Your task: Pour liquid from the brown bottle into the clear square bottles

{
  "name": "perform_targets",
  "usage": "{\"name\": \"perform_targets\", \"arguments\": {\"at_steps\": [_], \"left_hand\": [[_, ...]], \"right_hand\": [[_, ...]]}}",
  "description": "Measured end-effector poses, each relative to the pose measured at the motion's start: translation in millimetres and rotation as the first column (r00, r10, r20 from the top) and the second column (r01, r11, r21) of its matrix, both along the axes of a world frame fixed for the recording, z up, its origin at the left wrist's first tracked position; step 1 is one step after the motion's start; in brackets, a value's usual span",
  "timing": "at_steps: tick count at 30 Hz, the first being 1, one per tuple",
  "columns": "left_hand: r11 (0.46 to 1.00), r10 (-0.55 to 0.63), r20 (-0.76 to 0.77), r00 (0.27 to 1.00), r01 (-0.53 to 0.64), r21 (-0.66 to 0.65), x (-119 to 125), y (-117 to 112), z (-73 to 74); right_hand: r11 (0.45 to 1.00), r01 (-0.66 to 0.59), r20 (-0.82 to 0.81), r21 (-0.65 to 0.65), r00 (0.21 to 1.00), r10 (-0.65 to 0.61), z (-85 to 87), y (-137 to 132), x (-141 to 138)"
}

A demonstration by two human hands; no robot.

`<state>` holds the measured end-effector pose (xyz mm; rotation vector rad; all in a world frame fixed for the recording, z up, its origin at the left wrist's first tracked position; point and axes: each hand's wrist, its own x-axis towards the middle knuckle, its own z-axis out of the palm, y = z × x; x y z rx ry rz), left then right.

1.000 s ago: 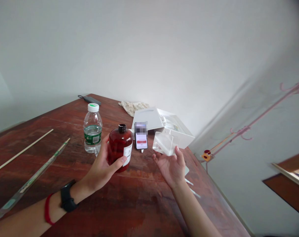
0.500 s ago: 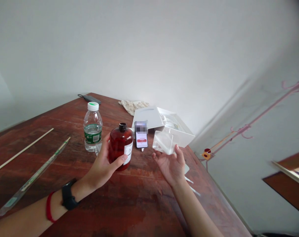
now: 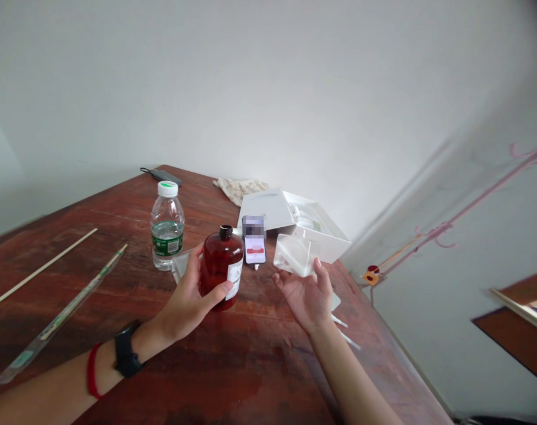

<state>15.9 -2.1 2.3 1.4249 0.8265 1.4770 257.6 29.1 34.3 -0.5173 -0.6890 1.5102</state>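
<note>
The left wrist wears a black smartwatch (image 3: 125, 354) with a broad, matte rubbery strap; its face is dark and shows no readable markings from this view; a thin red cord bracelet (image 3: 91, 370) circles the left forearm (image 3: 51, 394) just beside the watch, on the elbow side; the left hand (image 3: 186, 307) and right hand (image 3: 304, 298) carry no gloves or rings; the fingernails are short; the right forearm (image 3: 352, 378) carries no band or sleeve.

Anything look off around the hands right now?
One thing: the clear plastic box sits tilted on the fingers of the open right hand, apparently not gripped, so it looks precarious. The amber bottle looks securely held in the left hand, and no spill shows on the wooden table.
</note>
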Motion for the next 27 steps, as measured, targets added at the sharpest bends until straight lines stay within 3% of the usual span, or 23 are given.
{"name": "perform_targets", "arguments": {"at_steps": [9, 18, 27], "left_hand": [[0.984, -0.175, -0.127, 0.976, 0.168, -0.066, 2.8, -5.7, -7.7], [0.984, -0.180, -0.253, 0.951, 0.172, -0.052, 0.7, -4.6, -12.7], [0.981, -0.193, -0.262, 0.945, 0.196, -0.016, 1.6, -7.1, -10.0]], "right_hand": [[1.000, -0.010, -0.001, -0.011, 1.000, 0.010, -0.3, -0.2, 0.4], [1.000, -0.024, -0.002, -0.008, 1.000, 0.024, -2.0, 1.1, 2.1], [1.000, -0.009, 0.004, -0.008, 1.000, 0.009, -7.8, 5.8, 2.7]]}}
